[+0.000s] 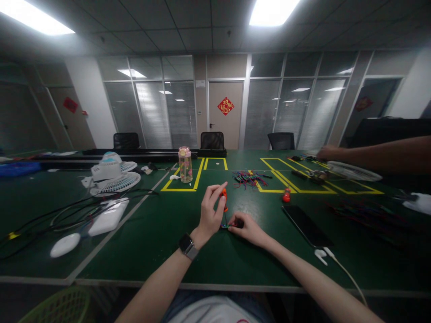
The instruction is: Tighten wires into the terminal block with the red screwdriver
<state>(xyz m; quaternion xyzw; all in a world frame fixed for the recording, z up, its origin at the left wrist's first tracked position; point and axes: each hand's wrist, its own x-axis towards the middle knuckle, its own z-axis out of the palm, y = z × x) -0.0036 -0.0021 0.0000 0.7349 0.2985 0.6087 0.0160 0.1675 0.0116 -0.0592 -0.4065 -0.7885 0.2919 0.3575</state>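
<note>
Both hands are close together: the left hand (210, 211) has its fingers closed on the orange handle of a screwdriver (225, 194), and the right hand (249, 229) pinches a small green part (225, 227) low on the green table (161, 251). The screwdriver stands up over the small green part, and its thin tip seems to reach it. That part looks light and stiff, but its thin wires would be soft and easy to pull off, so the edge is likely the best place to hold. Past the small green part lies a messy pile of coloured wires (251, 179). To its right are a little red thing (286, 195) and a black phone (306, 225); farther to its left are a bottle (185, 167) and white fans (116, 181)
</note>
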